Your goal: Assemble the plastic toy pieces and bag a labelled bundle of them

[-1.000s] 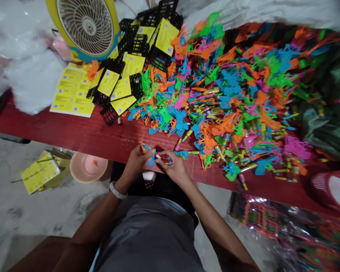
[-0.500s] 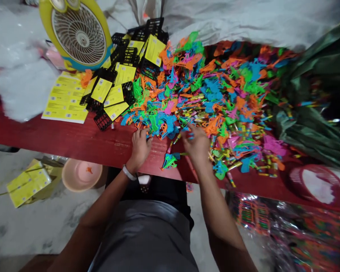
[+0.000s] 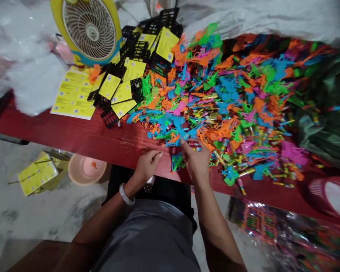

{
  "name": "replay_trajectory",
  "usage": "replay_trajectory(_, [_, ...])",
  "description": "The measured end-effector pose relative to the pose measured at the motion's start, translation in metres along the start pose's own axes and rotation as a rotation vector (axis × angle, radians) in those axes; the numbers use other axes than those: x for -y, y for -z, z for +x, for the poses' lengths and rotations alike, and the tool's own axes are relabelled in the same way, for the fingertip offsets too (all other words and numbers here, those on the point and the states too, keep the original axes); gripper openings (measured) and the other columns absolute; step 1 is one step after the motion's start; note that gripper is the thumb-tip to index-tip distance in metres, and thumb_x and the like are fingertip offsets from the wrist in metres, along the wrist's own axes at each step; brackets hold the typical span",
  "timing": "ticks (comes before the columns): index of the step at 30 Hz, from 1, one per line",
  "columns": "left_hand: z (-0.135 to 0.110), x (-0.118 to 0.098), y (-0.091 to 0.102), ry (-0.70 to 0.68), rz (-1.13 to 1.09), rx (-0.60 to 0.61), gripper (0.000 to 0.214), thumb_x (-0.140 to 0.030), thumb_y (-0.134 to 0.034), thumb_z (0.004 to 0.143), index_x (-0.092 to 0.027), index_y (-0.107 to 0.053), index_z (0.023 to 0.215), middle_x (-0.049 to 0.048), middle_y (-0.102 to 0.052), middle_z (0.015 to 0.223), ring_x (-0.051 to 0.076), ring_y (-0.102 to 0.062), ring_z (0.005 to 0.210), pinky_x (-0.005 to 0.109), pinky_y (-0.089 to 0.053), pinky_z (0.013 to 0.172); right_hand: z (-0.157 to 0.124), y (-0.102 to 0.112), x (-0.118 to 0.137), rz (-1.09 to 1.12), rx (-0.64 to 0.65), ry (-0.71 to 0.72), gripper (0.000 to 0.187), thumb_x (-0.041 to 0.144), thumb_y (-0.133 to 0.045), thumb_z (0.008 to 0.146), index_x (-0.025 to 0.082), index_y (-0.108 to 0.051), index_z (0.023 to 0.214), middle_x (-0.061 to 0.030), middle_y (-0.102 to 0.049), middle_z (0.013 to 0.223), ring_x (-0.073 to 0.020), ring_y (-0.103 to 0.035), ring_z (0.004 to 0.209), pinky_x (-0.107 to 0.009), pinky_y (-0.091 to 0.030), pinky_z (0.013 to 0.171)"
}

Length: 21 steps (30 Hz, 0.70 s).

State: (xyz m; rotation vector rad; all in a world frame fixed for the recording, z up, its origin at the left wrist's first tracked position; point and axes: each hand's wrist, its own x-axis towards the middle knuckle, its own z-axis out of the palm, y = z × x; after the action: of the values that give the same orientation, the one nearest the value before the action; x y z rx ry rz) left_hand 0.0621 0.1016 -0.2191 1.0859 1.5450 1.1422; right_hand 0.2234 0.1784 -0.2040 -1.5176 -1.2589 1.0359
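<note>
A big heap of small plastic toy pieces (image 3: 229,94) in orange, blue, green and pink covers the red table (image 3: 82,136). My left hand (image 3: 147,165) rests near the table's front edge with its fingers curled in; what they hold, if anything, is hidden. My right hand (image 3: 197,158) is at the near edge of the heap, thumb up, fingers closed round a few small coloured pieces (image 3: 194,145). A green and blue piece (image 3: 176,162) lies on the table between the two hands.
Black baskets with yellow cards (image 3: 121,87) and yellow sheets (image 3: 73,94) lie left of the heap, below a yellow fan (image 3: 89,28). A green bag (image 3: 328,113) and red basket (image 3: 331,192) stand right. On the floor are a pink bowl (image 3: 86,170) and a bag of packed toys (image 3: 257,219).
Both hands reached from the table edge into the heap, then drew back toward me. The left hand went from flat on the pieces to curled. The right hand closed on small pieces.
</note>
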Motion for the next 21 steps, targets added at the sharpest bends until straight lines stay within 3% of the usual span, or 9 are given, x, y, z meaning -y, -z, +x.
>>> replay_trajectory(2, [-0.002, -0.004, -0.004, 0.124, -0.235, 0.121, 0.039, -0.059, -0.066, 0.085, -0.021, -0.073, 0.088, 0.0077, -0.075, 0.085, 0.023, -0.069, 0.080, 0.036, -0.053, 0.079, -0.015, 0.000, 0.000, 0.096, 0.029, 0.012, 0.038, 0.056, -0.073, 0.079, 0.021, -0.067, 0.093, 0.0037, -0.061, 0.059, -0.0148, -0.052, 0.046, -0.028, -0.045, 0.048])
replay_trajectory(5, [0.002, -0.012, -0.006, 0.280, -0.605, 0.222, 0.067, -0.082, -0.061, 0.075, -0.017, -0.071, 0.088, 0.0116, -0.075, 0.089, 0.024, -0.070, 0.082, 0.038, -0.054, 0.078, -0.025, 0.001, 0.000, 0.094, 0.206, 0.245, 0.020, 0.042, -0.073, 0.081, 0.023, -0.072, 0.089, -0.0026, -0.073, 0.084, -0.0195, -0.068, 0.075, -0.033, -0.056, 0.072])
replay_trajectory(7, [0.005, -0.016, -0.004, 0.338, -0.730, 0.199, 0.062, -0.076, -0.073, 0.070, -0.017, -0.070, 0.087, 0.0097, -0.074, 0.087, 0.023, -0.069, 0.081, 0.037, -0.055, 0.077, -0.026, 0.004, 0.000, 0.058, 0.412, 0.348, 0.012, 0.035, -0.071, 0.083, 0.024, -0.074, 0.087, -0.0035, -0.075, 0.091, -0.0211, -0.070, 0.088, -0.036, -0.055, 0.084])
replay_trajectory(9, [0.006, -0.019, -0.002, 0.359, -0.764, 0.151, 0.048, -0.056, -0.088, 0.064, -0.017, -0.070, 0.087, 0.0057, -0.073, 0.085, 0.020, -0.069, 0.079, 0.035, -0.054, 0.078, -0.024, 0.006, -0.002, 0.038, 0.519, 0.346, 0.014, 0.033, -0.068, 0.085, 0.024, -0.074, 0.094, -0.0031, -0.075, 0.093, -0.0206, -0.069, 0.089, -0.036, -0.055, 0.086])
replay_trajectory(11, [0.005, -0.019, 0.000, 0.345, -0.762, 0.097, 0.042, -0.042, -0.092, 0.061, -0.018, -0.070, 0.087, 0.0031, -0.073, 0.085, 0.018, -0.068, 0.078, 0.033, -0.053, 0.079, -0.023, 0.006, -0.004, 0.022, 0.495, 0.290, 0.024, 0.035, -0.071, 0.083, 0.024, -0.071, 0.104, -0.0035, -0.074, 0.097, -0.0203, -0.068, 0.089, -0.036, -0.054, 0.086])
replay_trajectory(13, [0.001, -0.019, 0.002, 0.291, -0.710, 0.016, 0.038, -0.040, -0.090, 0.064, -0.017, -0.070, 0.086, 0.0020, -0.073, 0.084, 0.016, -0.066, 0.077, 0.030, -0.051, 0.077, -0.024, 0.004, -0.007, -0.006, 0.422, 0.230, 0.033, 0.039, -0.074, 0.079, 0.023, -0.067, 0.107, -0.0036, -0.072, 0.096, -0.0201, -0.066, 0.087, -0.035, -0.054, 0.084])
replay_trajectory(17, [-0.004, -0.015, 0.004, 0.196, -0.583, -0.118, 0.033, -0.040, -0.087, 0.068, -0.017, -0.070, 0.084, -0.0003, -0.071, 0.079, 0.013, -0.061, 0.072, 0.026, -0.047, 0.072, -0.031, -0.001, -0.010, -0.049, 0.399, 0.194, 0.026, 0.045, -0.071, 0.083, 0.022, -0.065, 0.095, -0.0023, -0.071, 0.086, -0.0189, -0.064, 0.079, -0.034, -0.054, 0.080])
replay_trajectory(21, [-0.004, -0.012, 0.005, 0.165, -0.597, -0.121, 0.029, -0.038, -0.086, 0.070, -0.017, -0.070, 0.083, -0.0018, -0.070, 0.079, 0.012, -0.060, 0.072, 0.026, -0.048, 0.074, -0.036, -0.007, -0.009, 0.023, 0.420, 0.165, 0.030, 0.051, -0.072, 0.082, 0.022, -0.067, 0.088, -0.0015, -0.071, 0.078, -0.0176, -0.063, 0.066, -0.033, -0.053, 0.070])
